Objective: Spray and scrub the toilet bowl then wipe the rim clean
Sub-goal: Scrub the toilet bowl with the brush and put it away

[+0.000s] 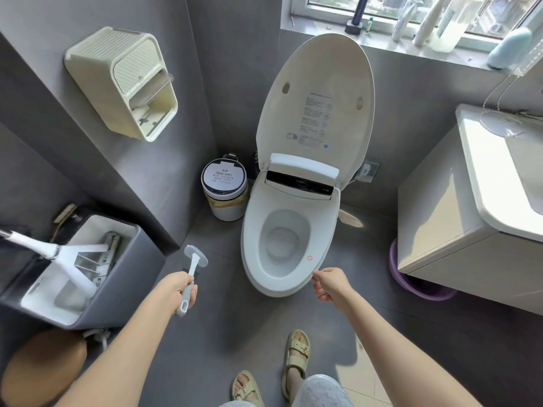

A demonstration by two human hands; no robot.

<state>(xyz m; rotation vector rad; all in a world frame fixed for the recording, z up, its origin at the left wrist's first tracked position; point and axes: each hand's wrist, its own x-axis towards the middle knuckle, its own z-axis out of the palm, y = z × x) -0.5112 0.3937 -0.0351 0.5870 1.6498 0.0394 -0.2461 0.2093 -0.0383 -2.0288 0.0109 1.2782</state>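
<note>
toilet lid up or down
Up: the toilet lid stands raised against the wall, leaving the seat and bowl exposed.

Bin (224, 189) stands left of toilet (289, 230), cabinet (440, 215) right.

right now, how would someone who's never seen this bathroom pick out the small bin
Start at the toilet in the middle, its lid raised against the wall. Look to its left, into the corner where the grey walls meet: the bin stands there on the floor. It is a small round white can with a dark-ringed, labelled top, unlike the big grey box nearer the person.
</note>
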